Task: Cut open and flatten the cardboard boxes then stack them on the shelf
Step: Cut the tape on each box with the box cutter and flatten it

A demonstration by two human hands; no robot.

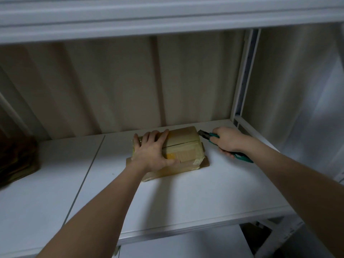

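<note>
Item under inspection: one small cardboard box (178, 146), taped with glossy yellowish packing tape, lying on the white shelf (186, 192) toward its back right part. Beneath it sits a flat piece of cardboard (203, 164), its edge showing at the box's 4 o'clock side. A seam or cut line runs across the top face of the box.

Handling assessment: judged light, given its size and that one hand steadies it. The board looks stiff enough to hold shape under palm pressure, but the walls would likely buckle if pressed hard once the tape is slit. The tape surface appears slick, so a flat palm could slip on it; bare board at the edges offers the surer hold. Best purchase is across the top and over the far edge, clear of the seam where the blade would travel.

Positions: the left hand (152, 149) lies on the left half of the box top, fingers spread and hooked over the far edge at 12 o'clock, thumb along the near side. The right hand (228, 140) is closed around a green utility knife (214, 136), at 3 o'clock from the box. Its dark tip points at the box's upper right corner, just beside it; contact cannot be confirmed.

At 9 o'clock, well apart, a dark blurred object (16, 161) sits at the shelf's left end.
</note>
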